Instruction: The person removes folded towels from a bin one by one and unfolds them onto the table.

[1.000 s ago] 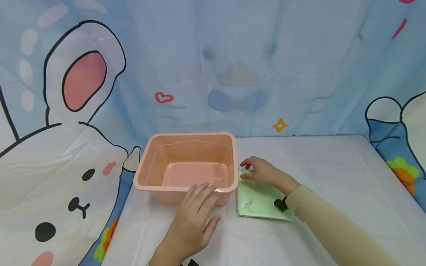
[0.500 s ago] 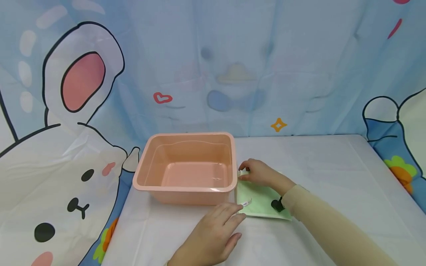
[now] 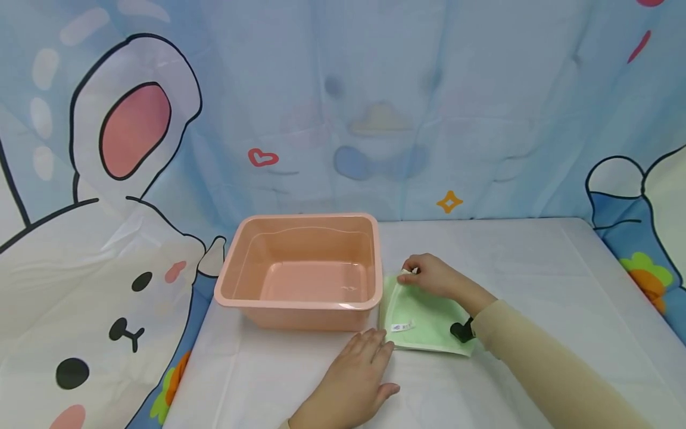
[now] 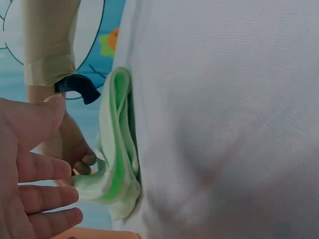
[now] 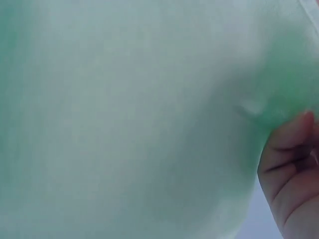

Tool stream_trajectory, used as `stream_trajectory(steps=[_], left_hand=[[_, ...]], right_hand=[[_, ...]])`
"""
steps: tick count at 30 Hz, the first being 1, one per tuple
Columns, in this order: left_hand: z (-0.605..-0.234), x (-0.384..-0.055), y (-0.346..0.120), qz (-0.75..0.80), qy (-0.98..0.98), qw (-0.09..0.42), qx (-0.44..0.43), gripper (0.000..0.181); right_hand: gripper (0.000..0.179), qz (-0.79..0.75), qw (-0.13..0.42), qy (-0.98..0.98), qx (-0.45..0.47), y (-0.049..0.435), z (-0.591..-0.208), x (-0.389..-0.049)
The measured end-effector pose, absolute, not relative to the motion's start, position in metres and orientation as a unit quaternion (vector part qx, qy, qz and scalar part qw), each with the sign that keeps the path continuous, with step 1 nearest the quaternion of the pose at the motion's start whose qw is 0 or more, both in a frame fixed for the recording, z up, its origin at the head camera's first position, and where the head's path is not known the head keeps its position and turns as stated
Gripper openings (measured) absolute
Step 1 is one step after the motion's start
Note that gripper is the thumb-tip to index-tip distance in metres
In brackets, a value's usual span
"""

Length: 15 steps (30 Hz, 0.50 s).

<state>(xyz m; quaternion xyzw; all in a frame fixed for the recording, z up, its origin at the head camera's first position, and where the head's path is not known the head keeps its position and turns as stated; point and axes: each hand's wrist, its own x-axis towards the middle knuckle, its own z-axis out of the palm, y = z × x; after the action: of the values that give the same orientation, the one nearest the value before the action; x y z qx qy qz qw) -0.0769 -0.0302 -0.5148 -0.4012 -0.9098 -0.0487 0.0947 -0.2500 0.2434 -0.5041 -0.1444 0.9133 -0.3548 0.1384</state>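
A folded light green towel (image 3: 429,325) with a small white label (image 3: 402,327) lies on the table to the right of the pink basin (image 3: 300,319). My right hand (image 3: 436,277) pinches its far left corner between thumb and fingers, and the top layer there is raised. In the right wrist view the towel (image 5: 124,124) fills most of the picture, blurred, with the fingers (image 5: 289,159) at its edge. My left hand (image 3: 351,378) is open, fingertips right at the towel's near left corner. From the left wrist, the towel's layers (image 4: 117,149) show as loose folds.
The basin stands beside the towel's left edge, with nothing in it. A white cloth (image 3: 536,268) covers the table. Behind hangs a blue curtain (image 3: 482,119) with cartoon prints, and a printed rabbit (image 3: 118,286) is at the left. A black strap (image 3: 462,331) is on my right wrist.
My left hand has moved from the basin's front rim right to the towel's near corner. My right hand has taken the towel's far left corner and shifted it slightly right, turning the top layer up.
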Motion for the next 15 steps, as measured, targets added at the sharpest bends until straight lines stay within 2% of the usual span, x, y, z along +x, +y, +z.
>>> stream_trajectory(steps=[5, 12, 15], left_hand=[[-0.518, -0.076, -0.025, -0.052, -0.917, 0.046, -0.393, 0.065], [-0.525, -0.079, -0.020, -0.035, -0.921, 0.043, -0.387, 0.067], [-0.528, -0.081, -0.018, -0.042, -0.923, 0.021, -0.382, 0.069]], right_hand=[[0.025, -0.387, 0.156, 0.898, -0.140, 0.256, -0.497, -0.245], [0.022, -0.410, 0.161, 0.887, -0.136, 0.276, -0.491, -0.240], [0.023, -0.414, 0.162, 0.887, -0.127, 0.283, -0.490, -0.238]])
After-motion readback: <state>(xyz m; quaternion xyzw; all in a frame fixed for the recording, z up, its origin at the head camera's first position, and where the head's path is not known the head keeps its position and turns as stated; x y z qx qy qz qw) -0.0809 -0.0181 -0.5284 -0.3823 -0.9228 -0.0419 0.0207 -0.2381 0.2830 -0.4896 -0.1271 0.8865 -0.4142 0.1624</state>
